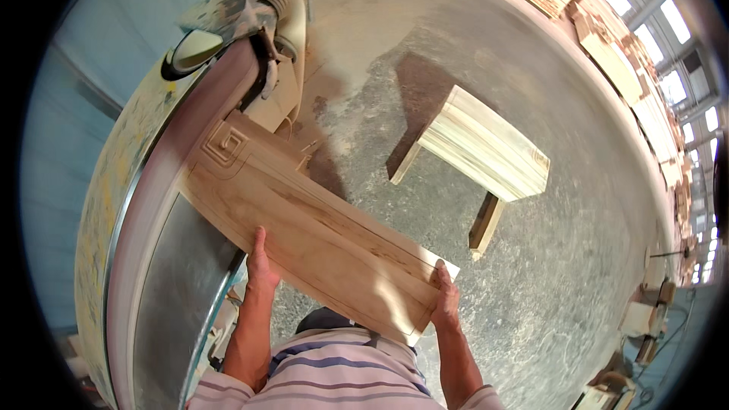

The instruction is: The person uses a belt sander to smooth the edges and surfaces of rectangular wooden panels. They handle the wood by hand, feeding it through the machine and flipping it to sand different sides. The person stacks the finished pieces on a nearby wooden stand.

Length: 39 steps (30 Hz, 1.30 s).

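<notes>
A long wooden panel (319,235) with a carved square motif at its far left end lies across in front of me, its left end against the belt of a belt sander (159,152). My left hand (261,266) grips the panel's near edge, thumb on top and the other fingers hidden below. At the panel's right end my right hand (446,296) holds the corner, its thumb over the top face. The sander's grey metal table (178,273) lies beside the belt, partly under the panel.
On the concrete floor to the right stands a low wooden bench (486,144). A dust hose (281,4) joins the sander at its far end. Stacks of lumber (607,53) line the far right, and blue sheeting (68,175) hangs at the left.
</notes>
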Tool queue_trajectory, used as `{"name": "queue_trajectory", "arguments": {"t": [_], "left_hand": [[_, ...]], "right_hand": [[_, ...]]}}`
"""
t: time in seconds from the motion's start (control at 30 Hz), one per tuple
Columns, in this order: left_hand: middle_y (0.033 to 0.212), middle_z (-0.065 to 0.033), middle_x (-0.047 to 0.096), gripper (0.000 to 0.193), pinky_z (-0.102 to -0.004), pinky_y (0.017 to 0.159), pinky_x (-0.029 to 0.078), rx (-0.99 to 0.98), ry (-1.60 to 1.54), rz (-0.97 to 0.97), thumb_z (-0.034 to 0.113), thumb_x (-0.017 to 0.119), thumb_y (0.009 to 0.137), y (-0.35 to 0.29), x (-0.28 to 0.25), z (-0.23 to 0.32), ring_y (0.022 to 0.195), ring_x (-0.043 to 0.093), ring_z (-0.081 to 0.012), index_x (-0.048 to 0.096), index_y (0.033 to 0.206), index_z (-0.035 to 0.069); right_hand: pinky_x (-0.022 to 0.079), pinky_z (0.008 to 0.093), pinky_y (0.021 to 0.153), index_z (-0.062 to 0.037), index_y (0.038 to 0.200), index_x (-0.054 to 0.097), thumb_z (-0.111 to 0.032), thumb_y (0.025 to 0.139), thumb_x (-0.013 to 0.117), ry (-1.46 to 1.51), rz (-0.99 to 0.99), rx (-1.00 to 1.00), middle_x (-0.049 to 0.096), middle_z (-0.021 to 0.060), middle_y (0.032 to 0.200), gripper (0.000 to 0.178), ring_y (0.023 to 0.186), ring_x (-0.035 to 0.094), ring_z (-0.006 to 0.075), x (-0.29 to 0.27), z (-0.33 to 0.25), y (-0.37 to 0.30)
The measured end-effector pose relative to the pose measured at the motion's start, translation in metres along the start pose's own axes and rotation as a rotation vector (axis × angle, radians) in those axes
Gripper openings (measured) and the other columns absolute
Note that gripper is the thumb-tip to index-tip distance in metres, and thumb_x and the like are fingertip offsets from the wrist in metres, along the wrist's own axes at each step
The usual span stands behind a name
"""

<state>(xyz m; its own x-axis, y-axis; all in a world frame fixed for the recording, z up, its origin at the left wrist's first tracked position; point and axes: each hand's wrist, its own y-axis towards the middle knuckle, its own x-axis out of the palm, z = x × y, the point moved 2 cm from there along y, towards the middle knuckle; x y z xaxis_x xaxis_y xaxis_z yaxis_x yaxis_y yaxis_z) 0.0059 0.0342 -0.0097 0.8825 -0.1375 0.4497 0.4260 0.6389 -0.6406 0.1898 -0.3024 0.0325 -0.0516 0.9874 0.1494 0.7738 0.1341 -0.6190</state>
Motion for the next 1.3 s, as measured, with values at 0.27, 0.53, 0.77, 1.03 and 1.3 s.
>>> {"name": "queue_trajectory", "arguments": {"t": [0.27, 0.53, 0.77, 1.03, 1.3], "left_hand": [[0.131, -0.0114, 0.046, 0.071, -0.0459, 0.095, 0.040, -0.076, -0.047, 0.004, 0.046, 0.064, 0.080, -0.001, -0.002, 0.002, 0.116, 0.046, -0.0295, 0.039, 0.132, 0.005], [0.132, -0.0078, 0.047, 0.070, -0.0504, 0.097, 0.038, -0.070, 0.011, 0.064, 0.052, 0.062, 0.079, 0.005, -0.009, -0.001, 0.119, 0.045, -0.0298, 0.042, 0.132, 0.012], [0.132, -0.0094, 0.047, 0.072, -0.0509, 0.096, 0.038, -0.028, 0.032, 0.010, 0.055, 0.061, 0.079, -0.005, 0.004, 0.002, 0.119, 0.045, -0.0303, 0.041, 0.133, 0.012], [0.133, -0.0090, 0.046, 0.073, -0.0520, 0.096, 0.038, -0.030, 0.071, -0.002, 0.057, 0.059, 0.079, 0.001, -0.001, 0.002, 0.120, 0.045, -0.0305, 0.040, 0.134, 0.012], [0.135, -0.0077, 0.044, 0.074, -0.0478, 0.098, 0.037, 0.102, 0.053, -0.089, 0.053, 0.063, 0.078, -0.045, 0.035, 0.020, 0.121, 0.043, -0.0286, 0.039, 0.134, 0.011]], "right_hand": [[0.045, 0.0326, 0.078, -0.0005, 0.106, 0.061, -0.040, 0.084, 0.063, -0.041, 0.013, 0.064, 0.061, 0.0053, 0.097, 0.045, 0.088, 0.055, 0.0143, -0.014, 0.011, 0.004], [0.046, 0.0341, 0.082, 0.0033, 0.110, 0.059, -0.044, 0.082, 0.063, -0.014, 0.009, 0.076, 0.060, 0.0095, 0.106, 0.056, 0.092, 0.057, 0.0191, -0.007, 0.010, 0.005], [0.047, 0.0350, 0.083, 0.0017, 0.108, 0.059, -0.041, 0.086, 0.058, 0.066, -0.060, -0.026, 0.060, 0.0098, 0.104, 0.048, 0.093, 0.057, 0.0187, -0.013, 0.018, 0.011], [0.047, 0.0342, 0.078, 0.0003, 0.104, 0.061, -0.038, 0.089, 0.055, 0.091, -0.058, -0.091, 0.062, 0.0085, 0.098, 0.042, 0.087, 0.057, 0.0181, -0.014, 0.022, 0.012], [0.046, 0.0267, 0.070, -0.0007, 0.102, 0.061, -0.039, 0.094, 0.046, 0.165, -0.061, -0.190, 0.062, 0.0056, 0.090, 0.042, 0.080, 0.056, 0.0131, -0.027, 0.004, 0.008]]}}
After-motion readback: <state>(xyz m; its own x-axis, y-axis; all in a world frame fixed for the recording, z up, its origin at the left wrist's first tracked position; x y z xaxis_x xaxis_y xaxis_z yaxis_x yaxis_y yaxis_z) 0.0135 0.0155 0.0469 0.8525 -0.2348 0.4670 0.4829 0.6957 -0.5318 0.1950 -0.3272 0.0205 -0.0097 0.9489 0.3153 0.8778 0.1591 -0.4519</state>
